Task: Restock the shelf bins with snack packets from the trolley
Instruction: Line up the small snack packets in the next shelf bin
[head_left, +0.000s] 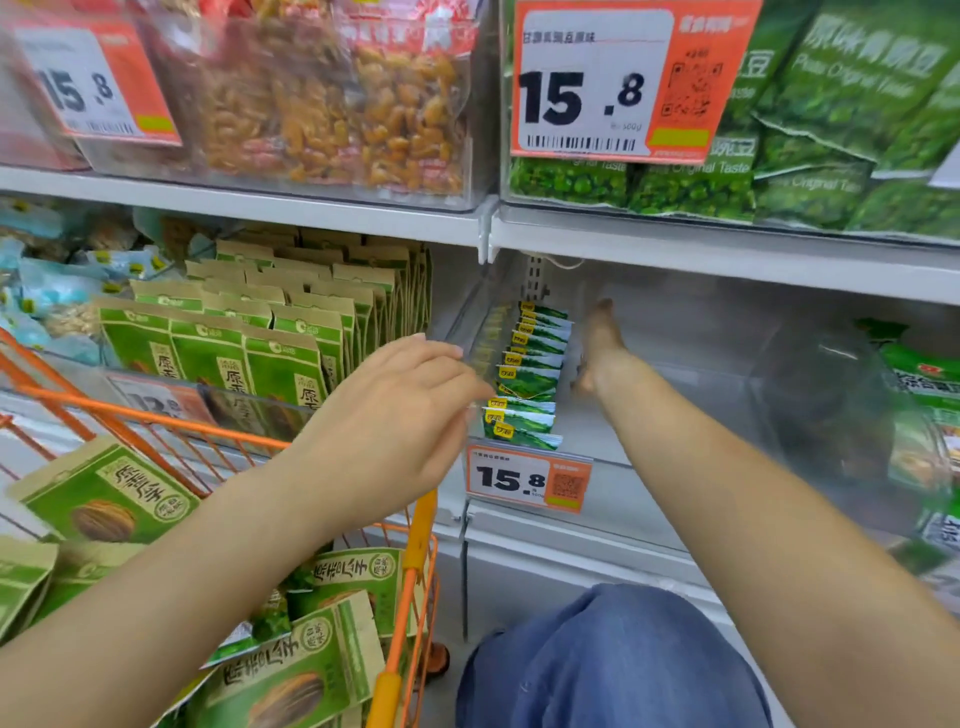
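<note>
Clear bin, centre frame, half filled with green packets.
Left hand loosely spread, holding nothing; right hand flat inside, empty; could topple row if nudged.

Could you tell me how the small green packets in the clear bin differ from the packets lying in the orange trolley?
The small green packets are little white-edged sachets with yellow corner labels, lined up in one neat row along the clear bin wall. The trolley packets are far bigger kraft-and-green bags picturing a sunflower seed, lying loosely at odd angles in the orange trolley. Both are mostly green, and neither hand holds one.
</note>
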